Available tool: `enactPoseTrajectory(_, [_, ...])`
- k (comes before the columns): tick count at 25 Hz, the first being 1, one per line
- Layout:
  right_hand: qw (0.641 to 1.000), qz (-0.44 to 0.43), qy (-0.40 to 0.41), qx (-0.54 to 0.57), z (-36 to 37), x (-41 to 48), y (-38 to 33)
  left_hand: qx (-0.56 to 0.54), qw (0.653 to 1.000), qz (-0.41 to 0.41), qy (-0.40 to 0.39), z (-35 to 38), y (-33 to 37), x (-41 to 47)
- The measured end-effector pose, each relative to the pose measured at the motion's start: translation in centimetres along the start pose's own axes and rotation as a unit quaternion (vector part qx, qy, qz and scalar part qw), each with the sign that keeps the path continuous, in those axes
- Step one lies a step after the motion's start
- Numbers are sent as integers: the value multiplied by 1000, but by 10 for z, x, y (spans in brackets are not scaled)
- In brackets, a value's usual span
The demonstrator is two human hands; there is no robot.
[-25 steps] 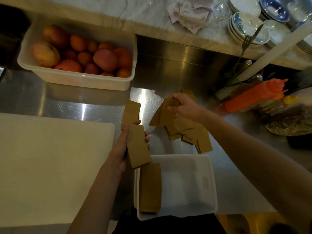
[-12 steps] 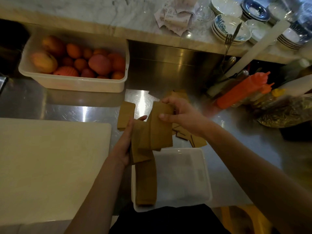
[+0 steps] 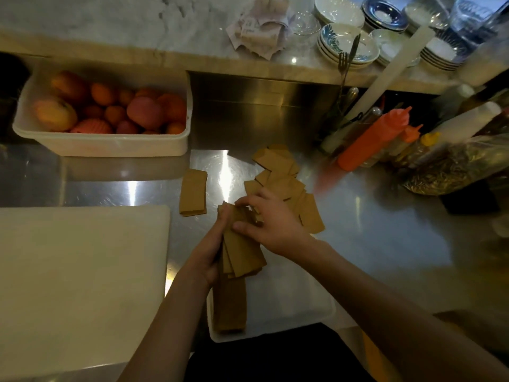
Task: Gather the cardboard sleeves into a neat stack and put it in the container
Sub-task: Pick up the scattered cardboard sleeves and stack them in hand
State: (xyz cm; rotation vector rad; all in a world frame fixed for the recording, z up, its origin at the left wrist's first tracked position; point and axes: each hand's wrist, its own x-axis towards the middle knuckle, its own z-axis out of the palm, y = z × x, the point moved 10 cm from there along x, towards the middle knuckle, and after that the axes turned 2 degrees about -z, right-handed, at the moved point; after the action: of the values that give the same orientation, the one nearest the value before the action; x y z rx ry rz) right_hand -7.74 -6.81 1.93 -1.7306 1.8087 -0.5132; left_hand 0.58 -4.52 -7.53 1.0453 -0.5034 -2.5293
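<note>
While both hands clamp one bundle of cardboard sleeves [image 3: 242,249] above the white container's [image 3: 292,307] far rim | left hand [image 3: 212,252] grips its left edge, right hand [image 3: 270,224] presses on top | loose sleeve pile [image 3: 283,177] at 1 o'clock, single sleeve [image 3: 193,193] at 11 | stacked sleeves [image 3: 230,307] already inside container, left side.

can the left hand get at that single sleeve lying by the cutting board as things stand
Probably not right away: the left hand is full, clamping a stack of sleeves with the right hand. The single sleeve lies uncovered just ahead, nothing between.
</note>
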Motion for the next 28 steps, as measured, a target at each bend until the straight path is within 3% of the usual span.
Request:
enactPoseTrajectory(6, [987, 95, 109, 69, -35, -13, 52, -60, 998, 6, -12, 9, -4, 8])
enactPoseTrajectory(11, [959, 233, 99, 127, -37, -11, 135, -95, 995, 15, -29, 8, -5, 14])
enactPoseTrajectory(16, [959, 261, 90, 70, -23, 28, 172, -122, 991, 55, -18, 9, 0, 9])
enactPoseTrajectory(24, [933, 321, 71, -146, 2, 57, 200, -122, 989, 74, 25, 13, 0, 7])
enactPoseTrajectory(28, [946, 305, 68, -86, -3, 52, 206, -127, 990, 63, 27, 18, 0, 14])
